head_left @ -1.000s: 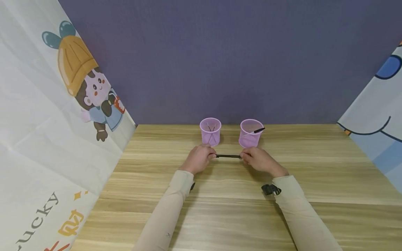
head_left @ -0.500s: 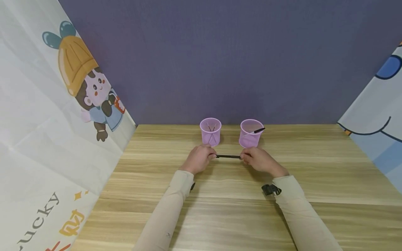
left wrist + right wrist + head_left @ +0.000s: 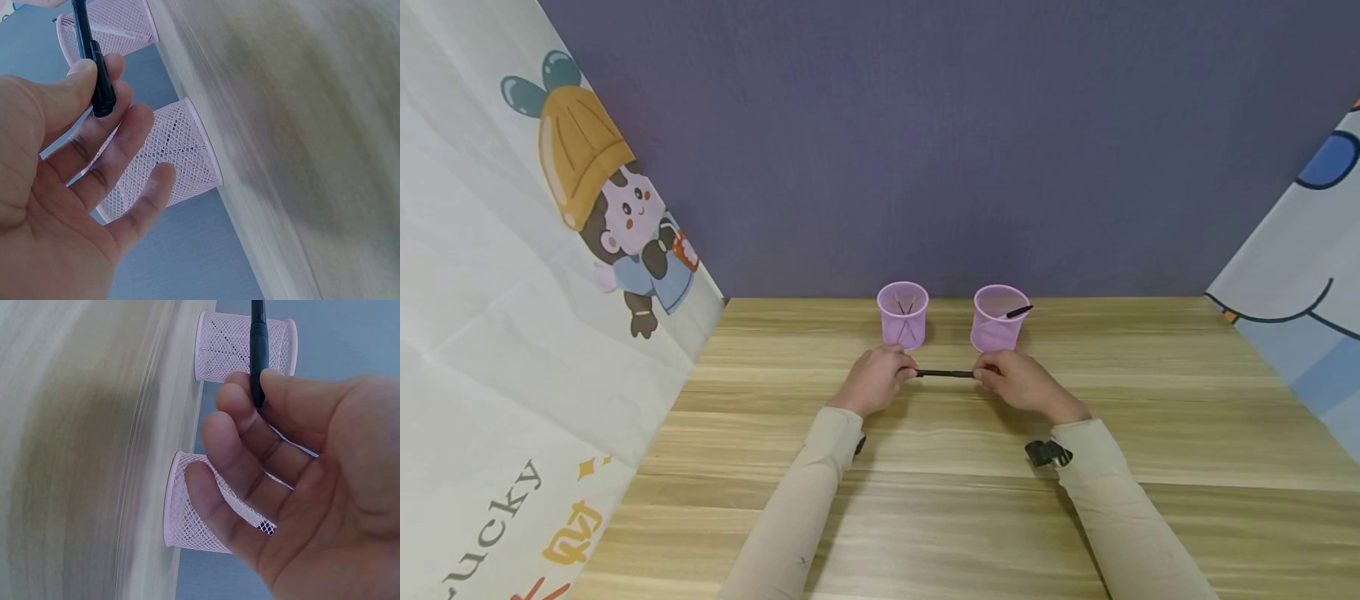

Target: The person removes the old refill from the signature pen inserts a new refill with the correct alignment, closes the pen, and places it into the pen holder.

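A black pen (image 3: 945, 373) is held level above the wooden table, one end in each hand. My left hand (image 3: 874, 379) pinches its left end between thumb and forefinger; the left wrist view shows the pen's clip (image 3: 97, 59) beside that thumb. The other end is pinched by my right hand (image 3: 1021, 383), whose remaining fingers are loosely bent in the right wrist view. Just beyond the left hand stands a pink mesh pen cup (image 3: 903, 321) with thin dark sticks crossed inside. Behind the right hand, a second pink mesh cup (image 3: 992, 332) holds a dark-tipped pen (image 3: 1019, 312) leaning over its rim.
The wooden table (image 3: 925, 517) runs back to a dark blue-grey wall panel (image 3: 955, 150). At the left hangs a white printed cloth (image 3: 490, 275) with a cartoon figure; another printed cloth (image 3: 1292, 292) is at the right. Both cups stand near the table's back edge.
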The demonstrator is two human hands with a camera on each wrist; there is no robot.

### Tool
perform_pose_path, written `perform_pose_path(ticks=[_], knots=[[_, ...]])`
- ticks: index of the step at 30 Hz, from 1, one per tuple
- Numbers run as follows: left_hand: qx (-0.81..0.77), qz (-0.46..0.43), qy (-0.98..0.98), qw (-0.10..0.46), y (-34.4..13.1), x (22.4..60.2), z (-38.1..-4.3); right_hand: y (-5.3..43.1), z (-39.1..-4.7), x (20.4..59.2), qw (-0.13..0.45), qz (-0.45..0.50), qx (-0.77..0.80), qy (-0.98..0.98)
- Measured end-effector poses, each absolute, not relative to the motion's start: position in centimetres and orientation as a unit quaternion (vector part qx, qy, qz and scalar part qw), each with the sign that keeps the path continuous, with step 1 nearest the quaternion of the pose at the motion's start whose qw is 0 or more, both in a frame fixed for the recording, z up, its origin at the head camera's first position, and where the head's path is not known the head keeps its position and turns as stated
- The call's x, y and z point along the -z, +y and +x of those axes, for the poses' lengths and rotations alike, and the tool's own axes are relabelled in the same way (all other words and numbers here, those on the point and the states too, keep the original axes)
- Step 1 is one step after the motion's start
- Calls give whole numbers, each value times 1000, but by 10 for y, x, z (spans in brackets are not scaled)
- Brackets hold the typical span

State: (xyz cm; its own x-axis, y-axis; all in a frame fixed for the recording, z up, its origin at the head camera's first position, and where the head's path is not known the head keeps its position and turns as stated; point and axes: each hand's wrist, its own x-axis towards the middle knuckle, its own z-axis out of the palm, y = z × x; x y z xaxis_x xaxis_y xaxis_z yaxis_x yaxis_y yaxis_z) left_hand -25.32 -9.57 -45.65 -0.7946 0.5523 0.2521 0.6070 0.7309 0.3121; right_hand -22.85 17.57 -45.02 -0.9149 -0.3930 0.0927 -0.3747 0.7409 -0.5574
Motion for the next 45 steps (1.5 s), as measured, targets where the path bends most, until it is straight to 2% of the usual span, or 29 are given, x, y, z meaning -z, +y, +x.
perform_pose_path(ticks=[45], knots=[[194, -310, -929, 61, -95, 462, -256, 173, -229, 450, 0, -200, 303, 932]])
